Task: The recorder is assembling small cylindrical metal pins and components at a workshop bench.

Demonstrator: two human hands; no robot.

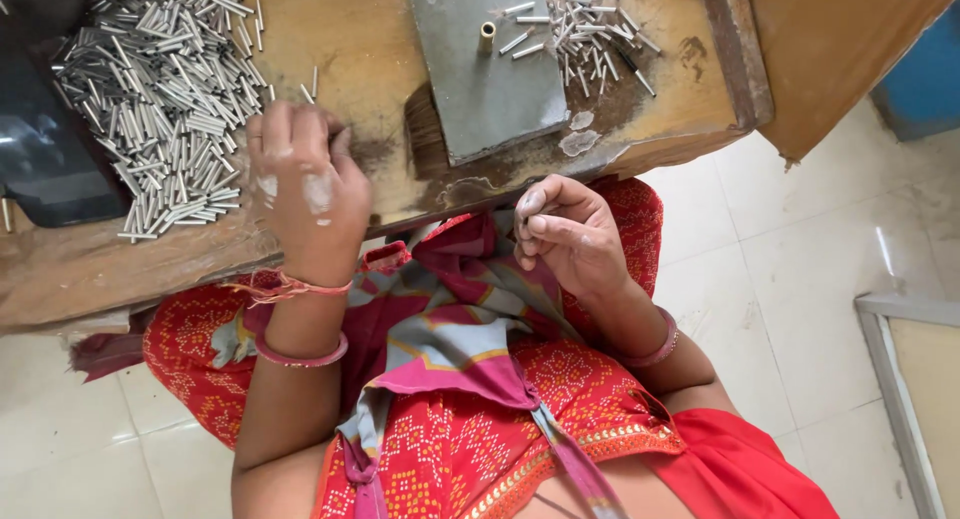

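My left hand point(305, 184) rests fingers-down on the wooden bench point(370, 59), right beside a big heap of small silver metal tubes point(165, 89); its fingers curl at the heap's edge and what they hold is hidden. My right hand point(565, 229) hovers over my lap with fingers curled together near the bench's front edge; anything pinched between them is too small to make out. A grey metal plate point(490, 74) with a short upright brass pin point(487, 37) lies on the bench between the hands. A smaller scatter of tubes point(590, 29) sits right of the pin.
A dark tray point(45, 159) lies at the bench's left edge. The bench's raised wooden side point(740, 49) borders the right. Below is pale tiled floor point(800, 229); a framed board point(915, 379) lies at right. My lap is covered in red patterned cloth point(480, 379).
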